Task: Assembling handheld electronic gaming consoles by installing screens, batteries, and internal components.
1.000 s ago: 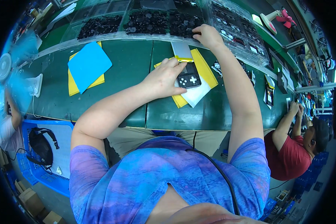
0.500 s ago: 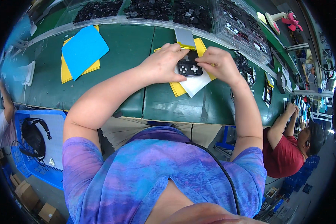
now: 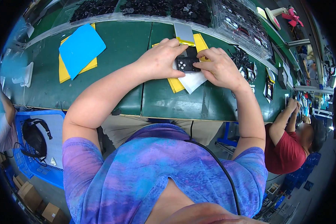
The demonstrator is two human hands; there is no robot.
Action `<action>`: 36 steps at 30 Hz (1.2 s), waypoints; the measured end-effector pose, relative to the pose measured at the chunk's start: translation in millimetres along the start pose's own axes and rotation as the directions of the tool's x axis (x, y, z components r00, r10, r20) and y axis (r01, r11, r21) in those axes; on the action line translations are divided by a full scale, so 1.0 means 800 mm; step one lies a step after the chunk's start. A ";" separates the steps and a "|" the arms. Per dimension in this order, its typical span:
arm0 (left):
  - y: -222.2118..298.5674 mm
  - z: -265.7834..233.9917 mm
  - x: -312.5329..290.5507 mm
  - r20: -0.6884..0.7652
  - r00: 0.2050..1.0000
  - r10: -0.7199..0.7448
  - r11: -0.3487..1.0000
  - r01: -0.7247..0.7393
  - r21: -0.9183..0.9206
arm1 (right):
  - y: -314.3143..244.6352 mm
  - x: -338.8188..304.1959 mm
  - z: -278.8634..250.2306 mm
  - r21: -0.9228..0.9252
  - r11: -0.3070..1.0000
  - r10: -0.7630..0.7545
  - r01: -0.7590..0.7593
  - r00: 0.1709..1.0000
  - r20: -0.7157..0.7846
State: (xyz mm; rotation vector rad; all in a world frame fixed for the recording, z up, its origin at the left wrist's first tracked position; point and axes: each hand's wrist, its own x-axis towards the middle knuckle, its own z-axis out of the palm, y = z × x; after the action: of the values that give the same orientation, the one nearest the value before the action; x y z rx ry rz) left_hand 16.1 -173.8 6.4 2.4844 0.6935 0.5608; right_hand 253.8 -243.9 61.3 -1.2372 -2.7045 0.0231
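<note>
On the green bench [image 3: 115,89], the black console [image 3: 186,65] lies over a white sheet [image 3: 193,82] and yellow sheets [image 3: 176,85], a silver pack [image 3: 183,30] just beyond its far edge. The left hand [image 3: 161,58] holds its left end between thumb and fingers set well apart; the right hand [image 3: 222,69], fingers curled, has its fingertips on the right end, and from here I can't tell whether they pinch anything.

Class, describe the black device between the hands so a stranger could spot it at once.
On the long green table, find the left hand and right hand over flat yellow sheeting. Between the hands sits the small black rectangular device; unlike the flat silver-grey slab just beyond, it shows round white buttons.
</note>
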 end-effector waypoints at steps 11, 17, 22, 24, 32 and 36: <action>-0.002 -0.001 -0.001 0.007 1.000 0.007 1.000 -0.007 -0.019 | 0.104 0.201 0.045 0.088 0.945 0.327 -0.316 0.922 -0.209; -0.001 0.000 0.000 0.012 1.000 0.007 0.999 -0.006 -0.033 | 0.103 0.263 0.055 -0.084 0.859 0.510 -0.505 0.858 0.060; -0.001 -0.001 0.000 0.023 1.000 -0.010 0.999 0.011 -0.038 | 0.115 0.234 0.058 0.527 0.689 0.585 -0.498 0.811 0.002; -0.003 0.002 0.000 0.020 1.000 -0.008 0.999 0.009 -0.041 | 0.091 0.205 0.037 0.825 0.339 0.634 -0.452 0.758 0.155; -0.002 0.000 0.001 -0.012 1.000 0.019 0.999 -0.019 -0.037 | 0.064 0.116 0.004 0.967 -0.062 0.573 -0.248 0.784 0.238; -0.002 0.004 0.002 -0.057 0.998 0.033 0.999 -0.034 -0.015 | 0.053 0.087 -0.001 0.974 -0.067 0.603 -0.218 0.769 0.214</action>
State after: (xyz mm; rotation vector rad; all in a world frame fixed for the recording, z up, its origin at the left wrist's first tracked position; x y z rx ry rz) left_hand 18.7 -172.7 3.9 2.4778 0.6682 0.6493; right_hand 241.3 -163.6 68.8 -1.2336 -1.1322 1.4062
